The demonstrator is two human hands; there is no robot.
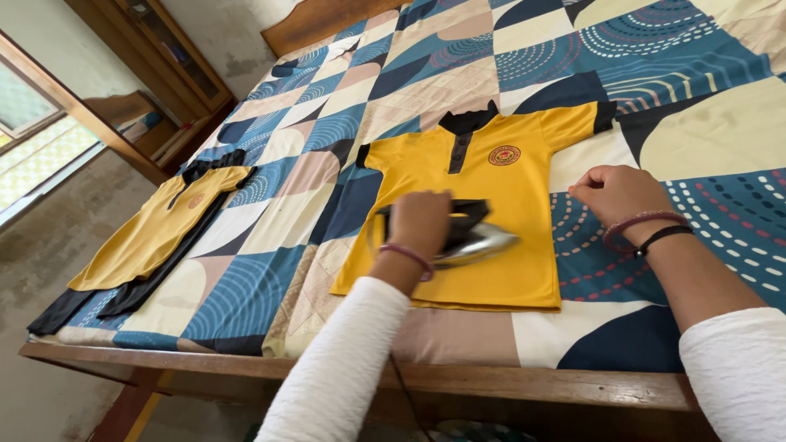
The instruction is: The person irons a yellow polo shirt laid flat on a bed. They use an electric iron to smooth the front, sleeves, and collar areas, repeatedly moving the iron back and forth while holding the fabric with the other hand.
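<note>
At the far left, a window (33, 139) and a wooden cabinet (164, 57) stand beside the bed (491, 381), whose wooden frame edge runs along the bottom. A patterned sheet (270, 270) in blue, cream and navy covers the bed. On its left part lies a folded shirt (155, 233), yellow, resting on top of dark cloth (123, 299) that shows beneath and beside it.

Near the middle, a second yellow shirt (508, 188) with a dark collar and a round badge lies spread flat, front up, collar pointing away from the person. The left hand (419, 223), in a white sleeve with a bangle at the wrist, has its fingers closed around the dark handle of an iron (471, 241). The iron sits on the lower middle of the shirt, its shiny body pointing to the right. A thin cord (403, 393) hangs down past the bed's edge below the forearm.

To the right, the right hand (618, 195), wearing a bangle and a dark band, rests just beside the shirt's right side. Its fingers are curled in, pinching the shirt's edge against the sheet.
</note>
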